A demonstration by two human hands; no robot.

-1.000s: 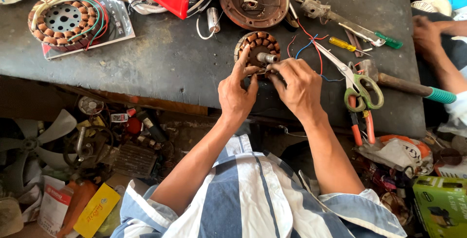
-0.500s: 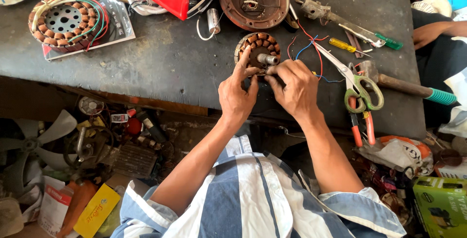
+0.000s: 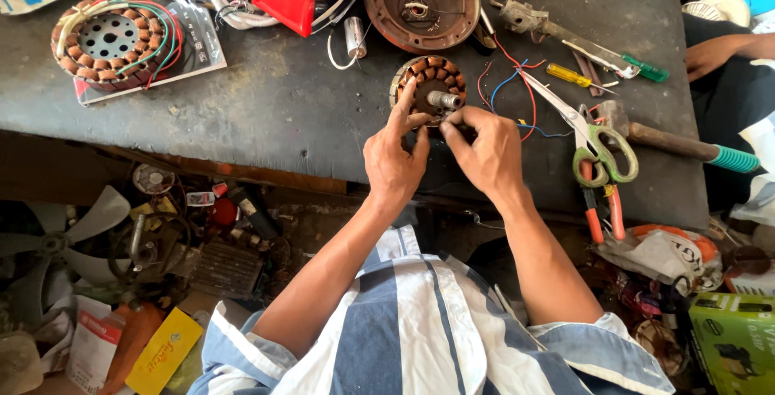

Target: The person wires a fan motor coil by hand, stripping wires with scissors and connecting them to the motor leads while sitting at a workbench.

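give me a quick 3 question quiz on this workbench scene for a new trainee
1. True or false: both hands touch the small copper-wound stator.
2. Which tool lies nearest the right hand? A) green-handled scissors B) yellow screwdriver C) hammer
3. Fill in: the larger wound stator at the bench's far left rests on a flat ____.

Key:
1. True. The left hand has a finger up on the windings, and the right hand's fingertips pinch at the edge near the metal shaft.
2. A
3. Printed card or booklet, partly under the stator.
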